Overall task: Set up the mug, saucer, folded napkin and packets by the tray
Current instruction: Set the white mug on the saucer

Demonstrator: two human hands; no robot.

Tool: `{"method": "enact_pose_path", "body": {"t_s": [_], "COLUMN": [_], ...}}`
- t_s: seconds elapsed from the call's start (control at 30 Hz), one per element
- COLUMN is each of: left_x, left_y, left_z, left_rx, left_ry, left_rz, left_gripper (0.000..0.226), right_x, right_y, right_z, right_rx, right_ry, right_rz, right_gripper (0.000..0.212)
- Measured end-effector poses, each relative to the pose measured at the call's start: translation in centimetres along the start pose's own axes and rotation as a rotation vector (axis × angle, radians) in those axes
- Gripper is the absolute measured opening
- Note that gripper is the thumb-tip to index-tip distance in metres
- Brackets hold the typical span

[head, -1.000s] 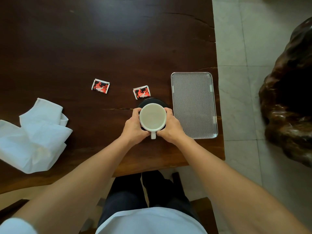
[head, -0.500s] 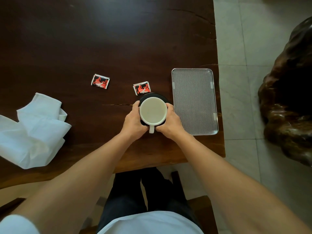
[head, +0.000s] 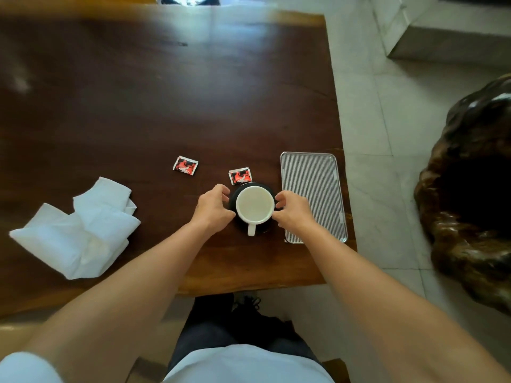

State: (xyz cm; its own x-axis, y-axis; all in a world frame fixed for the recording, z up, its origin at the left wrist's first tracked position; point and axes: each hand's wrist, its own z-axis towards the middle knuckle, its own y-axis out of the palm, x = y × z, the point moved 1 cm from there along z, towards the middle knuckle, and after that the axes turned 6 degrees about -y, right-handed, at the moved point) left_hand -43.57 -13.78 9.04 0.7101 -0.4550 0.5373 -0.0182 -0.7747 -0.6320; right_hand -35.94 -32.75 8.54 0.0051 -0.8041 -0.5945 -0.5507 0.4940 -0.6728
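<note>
A white mug (head: 255, 205) stands on a black saucer (head: 234, 198), its handle pointing toward me, just left of a ribbed metal tray (head: 312, 189). My left hand (head: 213, 208) and my right hand (head: 293, 211) hover on either side of the mug with fingers curled and apart, fingertips close to its rim, holding nothing. One red packet (head: 240, 176) lies touching the saucer's far edge. A second red packet (head: 185, 165) lies farther left. A crumpled white napkin (head: 80, 230) sprawls unfolded at the left.
The dark wooden table (head: 166, 92) ends just right of the tray and near my lap. A large dark carved wood piece (head: 470, 194) stands on the tiled floor to the right.
Both hands have let go of the mug and drawn slightly apart; the mug now rests on the saucer. The camera has tilted up, showing more of the table.
</note>
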Motion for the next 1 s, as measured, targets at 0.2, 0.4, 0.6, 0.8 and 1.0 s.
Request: {"method": "enact_pose_path", "body": {"t_s": [0.2, 0.4, 0.6, 0.8, 1.0], "left_x": [1.1, 0.4, -2.7, -7.5, -13.2], "left_y": [-2.9, -5.5, -8.1, -11.4, -15.8], "left_z": [-2.7, -5.7, -7.5, -7.5, -6.7], "left_rx": [0.066, 0.134, 0.157, 0.155, 0.162], "left_ry": [0.093, 0.133, 0.088, -0.018, -0.090], "left_rz": [0.057, 0.163, 0.238, 0.247, 0.253], "left_gripper": [0.027, 0.017, 0.017, 0.015, 0.011], "right_x": [-3.8, -7.8, -13.3, -17.1, -21.0], "right_y": [-0.8, -0.5, 1.0, 4.5, 7.8], "right_z": [-1.9, -3.0, -3.2, -3.6, -3.4], "right_rx": [-0.028, -0.080, -0.139, -0.222, -0.294], "right_ry": [-0.108, -0.264, -0.384, -0.436, -0.446], "right_rz": [-0.064, -0.154, -0.212, -0.275, -0.310], "right_gripper": [0.031, 0.026, 0.020, 0.022, 0.020]}}
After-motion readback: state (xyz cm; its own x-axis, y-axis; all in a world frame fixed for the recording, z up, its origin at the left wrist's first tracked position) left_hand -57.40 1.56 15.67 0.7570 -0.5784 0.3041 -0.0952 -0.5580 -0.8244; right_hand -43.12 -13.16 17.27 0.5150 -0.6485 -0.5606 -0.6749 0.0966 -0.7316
